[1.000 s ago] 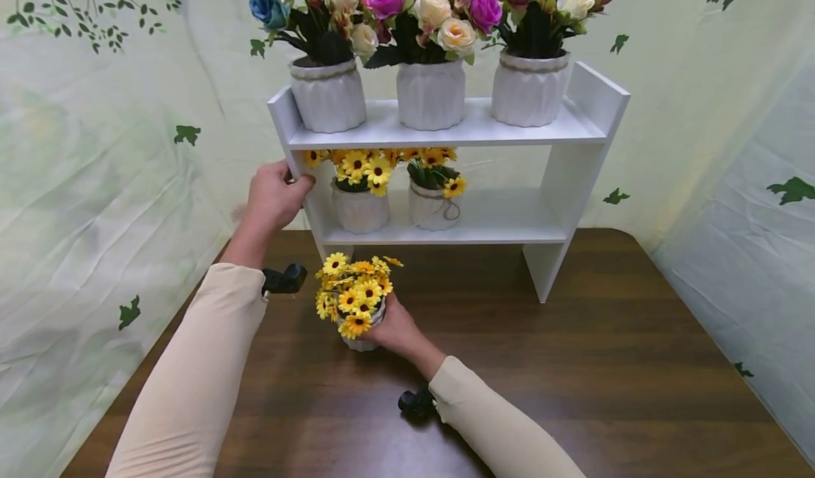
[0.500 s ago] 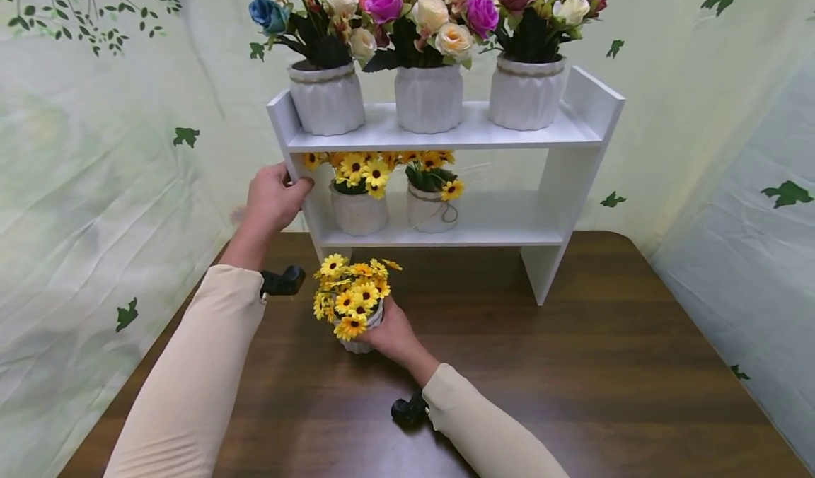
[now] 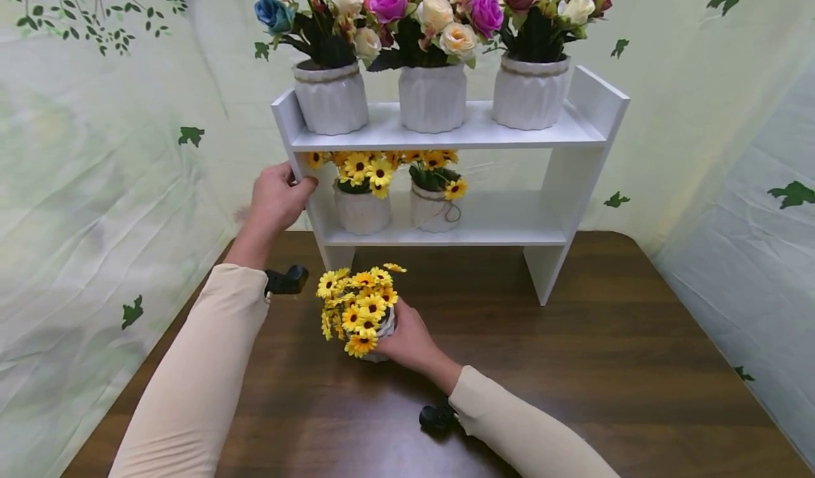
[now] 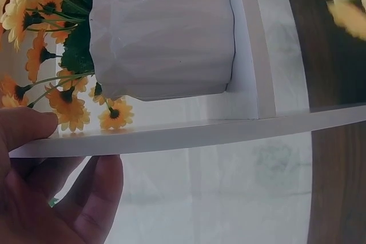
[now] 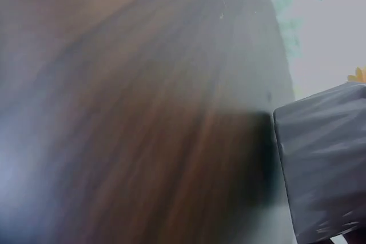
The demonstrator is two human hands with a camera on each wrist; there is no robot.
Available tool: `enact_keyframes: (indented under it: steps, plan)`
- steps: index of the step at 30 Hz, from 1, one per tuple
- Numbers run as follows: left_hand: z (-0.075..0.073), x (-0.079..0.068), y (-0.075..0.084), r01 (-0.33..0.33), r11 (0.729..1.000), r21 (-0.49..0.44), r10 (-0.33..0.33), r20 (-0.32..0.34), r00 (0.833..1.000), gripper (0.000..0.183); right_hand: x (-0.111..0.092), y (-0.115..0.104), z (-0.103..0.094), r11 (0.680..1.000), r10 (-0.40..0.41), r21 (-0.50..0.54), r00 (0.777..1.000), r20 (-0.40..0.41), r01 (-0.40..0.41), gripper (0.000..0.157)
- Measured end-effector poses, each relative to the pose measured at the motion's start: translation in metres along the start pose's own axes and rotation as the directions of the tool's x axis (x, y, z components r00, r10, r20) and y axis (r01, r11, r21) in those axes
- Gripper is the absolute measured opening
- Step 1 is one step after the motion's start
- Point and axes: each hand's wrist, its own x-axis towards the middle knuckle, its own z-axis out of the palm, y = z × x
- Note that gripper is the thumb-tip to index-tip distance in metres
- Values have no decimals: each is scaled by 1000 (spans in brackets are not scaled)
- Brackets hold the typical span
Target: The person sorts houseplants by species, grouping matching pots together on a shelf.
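Observation:
With my right hand [image 3: 417, 340] I grip a white fluted pot of yellow daisy-like flowers [image 3: 359, 312] from its right side, low over the table in front of the shelf. The right wrist view shows the side of that pot [image 5: 323, 161]. My left hand [image 3: 275, 199] pinches the left side panel of the white two-tier shelf [image 3: 446, 236]. In the left wrist view its thumb [image 4: 26, 128] lies on one face of the panel and the fingers on the other. A pot of yellow flowers [image 4: 163, 35] stands just inside that panel.
Three white pots of mixed roses, one in the middle [image 3: 433, 100], line the top tier. On the lower tier stands another yellow-flower pot [image 3: 434, 209] with a twine bow. A brown wooden table [image 3: 573, 372] bears the shelf. Leaf-printed cloth [image 3: 688, 131] hangs behind and at the sides.
My right hand has brought the yellow-flower pot slightly nearer to me and to the right. The left hand keeps its hold on the side panel.

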Motion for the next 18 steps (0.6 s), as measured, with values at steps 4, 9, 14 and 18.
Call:
enact_keyframes:
  steps: [4,9,14,18]
  plan:
    - [-1,0,0,-5,1000,-2,5,0,1000,43,-18,-4,-26,1000,-5,-14,1000,1,5,82]
    - [-1,0,1,-16,1000,-1,16,-2,1000,43,-47,-15,-69,996,27,-83,998,-55,-32,81]
    - [-2,0,1,-17,1000,-1,17,-3,1000,43,-74,-26,-115,991,12,-135,996,-90,-24,79]
    - [-2,0,0,-9,1000,-4,9,6,1000,44,-90,-35,-151,984,-22,-176,993,-114,2,79]
